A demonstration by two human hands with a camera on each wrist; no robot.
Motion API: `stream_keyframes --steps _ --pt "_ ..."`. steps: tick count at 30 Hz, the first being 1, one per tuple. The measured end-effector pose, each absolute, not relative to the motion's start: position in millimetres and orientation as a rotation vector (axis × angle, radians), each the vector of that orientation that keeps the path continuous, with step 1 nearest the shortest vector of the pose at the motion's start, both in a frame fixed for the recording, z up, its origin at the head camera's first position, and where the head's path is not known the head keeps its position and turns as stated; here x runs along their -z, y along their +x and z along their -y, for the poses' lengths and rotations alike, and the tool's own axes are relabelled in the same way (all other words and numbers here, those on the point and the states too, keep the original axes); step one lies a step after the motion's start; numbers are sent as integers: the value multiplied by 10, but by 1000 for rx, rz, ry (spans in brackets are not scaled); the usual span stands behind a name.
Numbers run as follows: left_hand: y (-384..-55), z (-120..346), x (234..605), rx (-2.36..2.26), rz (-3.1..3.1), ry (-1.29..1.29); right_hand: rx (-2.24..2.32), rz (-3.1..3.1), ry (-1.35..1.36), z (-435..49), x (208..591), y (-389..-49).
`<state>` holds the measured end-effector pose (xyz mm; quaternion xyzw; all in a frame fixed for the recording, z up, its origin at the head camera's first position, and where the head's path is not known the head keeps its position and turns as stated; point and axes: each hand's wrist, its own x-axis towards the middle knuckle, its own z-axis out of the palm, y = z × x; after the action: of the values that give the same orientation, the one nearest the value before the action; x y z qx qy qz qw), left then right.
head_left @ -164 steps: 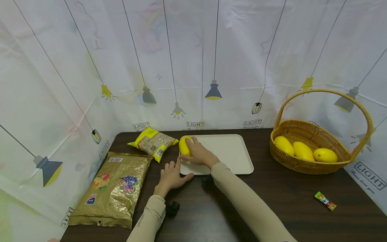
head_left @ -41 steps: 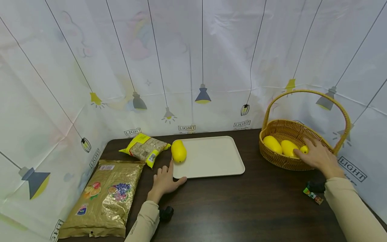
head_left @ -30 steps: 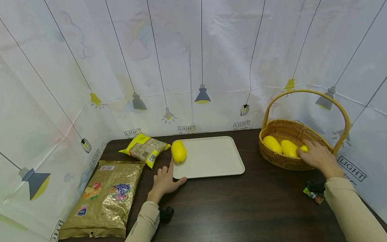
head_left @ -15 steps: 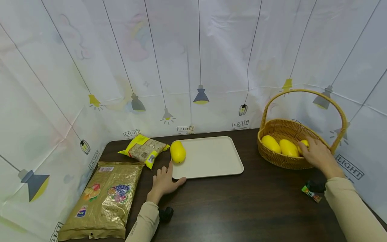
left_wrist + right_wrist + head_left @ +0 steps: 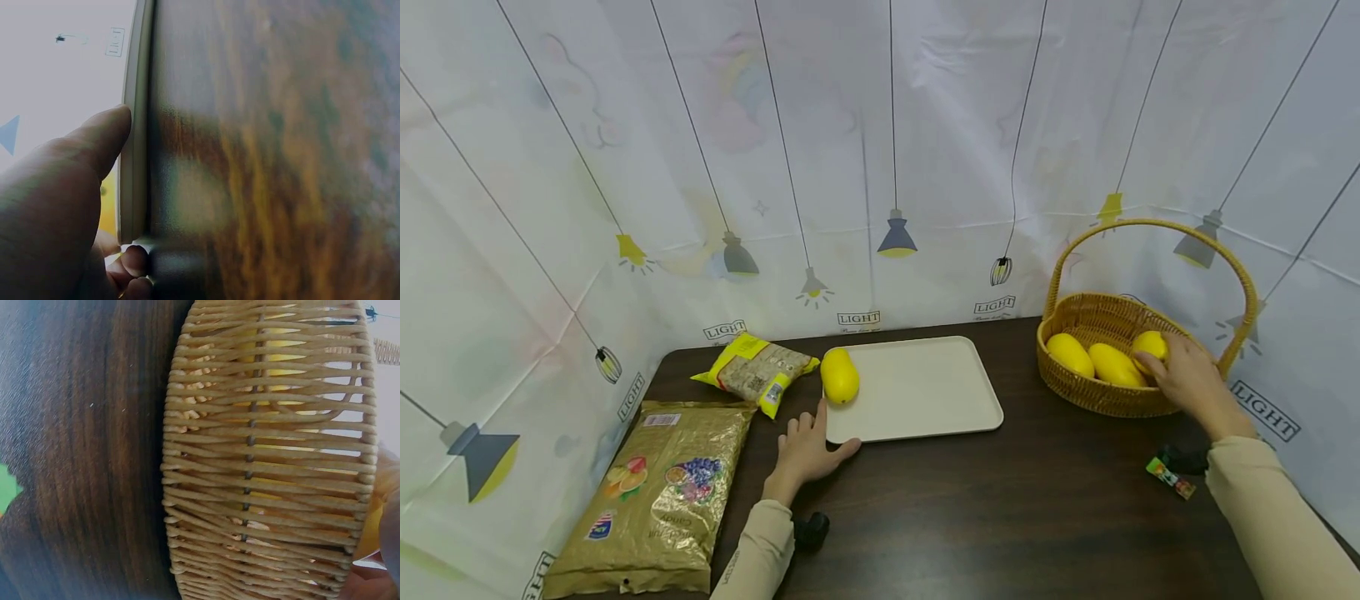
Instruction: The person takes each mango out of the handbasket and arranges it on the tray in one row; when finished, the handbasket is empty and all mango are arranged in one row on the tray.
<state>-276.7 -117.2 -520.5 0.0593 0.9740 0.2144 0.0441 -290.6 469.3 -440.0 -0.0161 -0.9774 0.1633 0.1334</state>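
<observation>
My right hand [image 5: 1197, 385] grips a yellow mango [image 5: 1150, 344] at the right side of the wicker basket [image 5: 1101, 399], its lower part still within the rim. Two more mangoes lie in the basket, a left one [image 5: 1070, 354] and a middle one [image 5: 1115, 367]. In the right wrist view the woven wall [image 5: 269, 462] hides most of that hand. My left hand [image 5: 803, 457] rests at the near left corner of the white tray [image 5: 925, 390], its thumb [image 5: 112, 134] against the rim. Another mango [image 5: 840, 377] lies on the tray's left end.
A gold candy bag [image 5: 658, 492] lies at the left, with a yellow snack packet [image 5: 758, 371] behind it. A small green-ended wrapped stick [image 5: 1171, 478] lies near my right wrist. The basket's tall handle [image 5: 1150, 223] arches over it. A printed curtain [image 5: 880, 150] stands behind the table.
Earlier, my right hand was at the mango on the tray; then it moved to the basket. Over the last second it has taken hold of the right mango and raised it slightly. My left hand stays put.
</observation>
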Motion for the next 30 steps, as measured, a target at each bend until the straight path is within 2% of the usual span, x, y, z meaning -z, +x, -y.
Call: stream_keyframes --steps 21,30 --pt "-2796 1166 5221 -652 -2973 183 -485 2558 162 -4095 4152 -2983" --pt "-2794 1180 5240 -648 -2973 177 -484 2422 302 -3725 4181 -3074"
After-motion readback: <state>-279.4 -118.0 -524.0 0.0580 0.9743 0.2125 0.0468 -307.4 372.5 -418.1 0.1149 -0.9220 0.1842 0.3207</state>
